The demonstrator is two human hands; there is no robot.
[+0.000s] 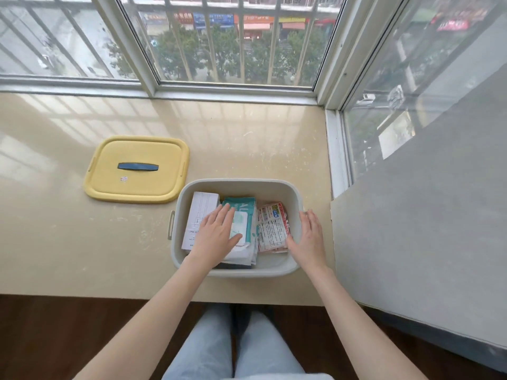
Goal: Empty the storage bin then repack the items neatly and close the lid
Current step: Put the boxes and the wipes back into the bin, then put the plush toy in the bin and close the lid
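Observation:
A pale grey storage bin (241, 185) stands open on the beige sill. Inside lie a white box (201, 212) at the left, a teal and white wipes pack (244, 215) in the middle and a red and white printed packet (271, 229) at the right. My left hand (216, 234) rests flat, fingers apart, on the wipes pack and the white box. My right hand (308, 237) lies open against the bin's right rim, beside the printed packet. The yellow lid (137, 168) with a dark blue handle lies flat to the bin's left.
The sill (247, 138) runs back to a barred window (236, 45). A grey wall (425, 215) stands close on the right of the bin. Dark wooden floor and my legs in pale jeans (233, 349) are below the sill's front edge.

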